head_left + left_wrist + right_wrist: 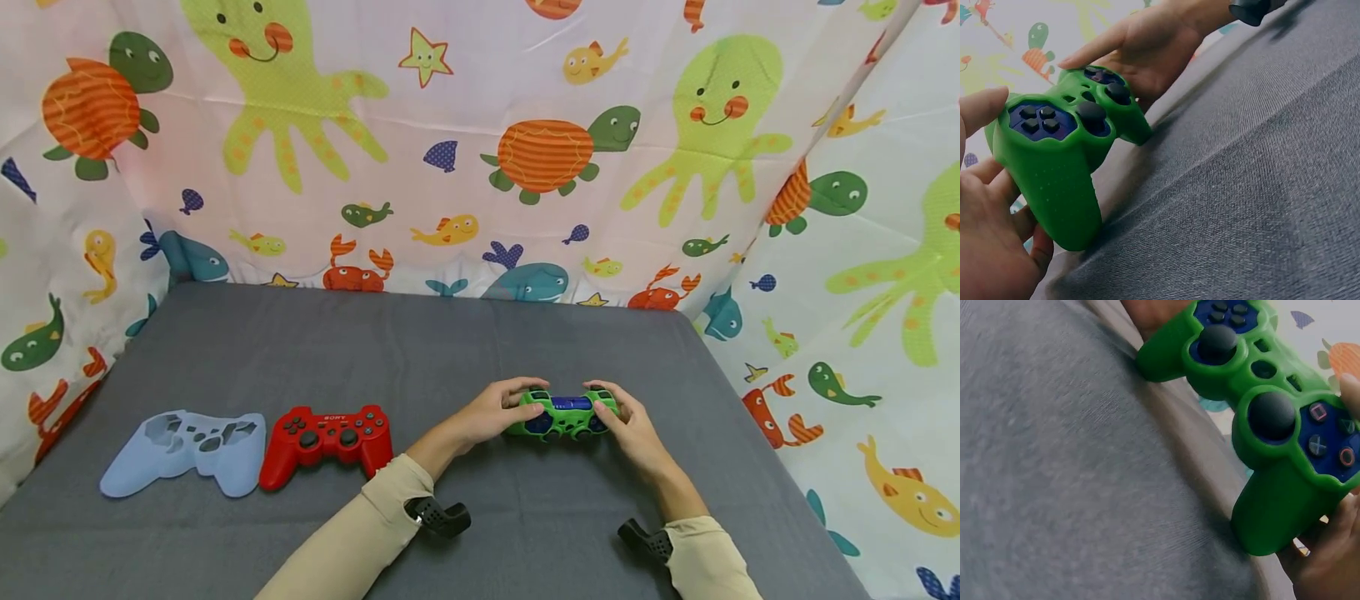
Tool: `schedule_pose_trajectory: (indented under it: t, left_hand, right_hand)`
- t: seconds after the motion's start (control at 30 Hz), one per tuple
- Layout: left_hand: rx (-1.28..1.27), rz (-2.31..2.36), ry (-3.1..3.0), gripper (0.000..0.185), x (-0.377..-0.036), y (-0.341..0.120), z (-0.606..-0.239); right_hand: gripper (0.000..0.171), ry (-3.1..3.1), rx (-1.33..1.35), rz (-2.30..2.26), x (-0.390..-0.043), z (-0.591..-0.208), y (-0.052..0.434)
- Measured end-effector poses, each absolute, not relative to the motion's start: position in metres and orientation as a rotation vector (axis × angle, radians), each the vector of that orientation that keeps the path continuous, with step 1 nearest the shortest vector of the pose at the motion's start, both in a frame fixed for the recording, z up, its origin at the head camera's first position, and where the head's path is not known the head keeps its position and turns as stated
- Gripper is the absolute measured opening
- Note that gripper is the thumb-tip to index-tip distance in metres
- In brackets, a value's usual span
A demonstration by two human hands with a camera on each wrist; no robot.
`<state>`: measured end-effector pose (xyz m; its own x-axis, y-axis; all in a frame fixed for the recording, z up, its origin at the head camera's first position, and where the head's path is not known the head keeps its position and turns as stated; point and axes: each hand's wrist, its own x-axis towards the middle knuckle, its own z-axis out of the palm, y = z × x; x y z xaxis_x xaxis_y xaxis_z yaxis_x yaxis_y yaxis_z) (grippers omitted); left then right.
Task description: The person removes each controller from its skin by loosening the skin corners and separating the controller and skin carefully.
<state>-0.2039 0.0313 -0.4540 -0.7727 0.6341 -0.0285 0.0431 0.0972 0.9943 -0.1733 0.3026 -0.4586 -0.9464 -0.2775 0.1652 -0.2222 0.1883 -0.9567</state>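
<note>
Both my hands hold the blue gamepad in its green silicone skin (564, 414), just above the grey tabletop (420, 350).
Left hand (491, 410) and right hand (628, 423) each curl round a grip horn; it looks light and rigid under a soft, grippy skin, so the horns seem the best hold.

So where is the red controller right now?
In the head view, the red controller lies on the grey table, left of the hands, between the light blue silicone cover and the left hand.

Green-covered controller held between two hands

The controller (1060, 150), blue under its green silicone cover, is gripped at the near handle by the left hand (988, 250) and at the far side by the right hand (1141, 47), above the grey cloth surface (1241, 187).
</note>
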Motion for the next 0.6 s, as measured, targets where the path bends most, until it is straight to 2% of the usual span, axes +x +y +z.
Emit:
schedule_pose_trajectory:
  t: [0.27, 0.47, 0.6]
  left_hand:
    - [0.734, 1.718, 1.77, 0.051, -0.204, 0.033, -0.452]
    - [0.736, 1.663, 1.826, 0.044, -0.204, 0.034, -0.45]
    - [0.738, 1.628, 1.884, 0.045, -0.204, 0.035, -0.449]
  right_hand:
    - [0.034, 2.384, -0.641, -1.805, -0.171, -0.46, 0.309]
    - [0.02, 2.339, -0.708, -1.806, -0.173, -0.463, 0.313]
    - [0.015, 2.313, -0.758, -1.8, -0.174, -0.465, 0.314]
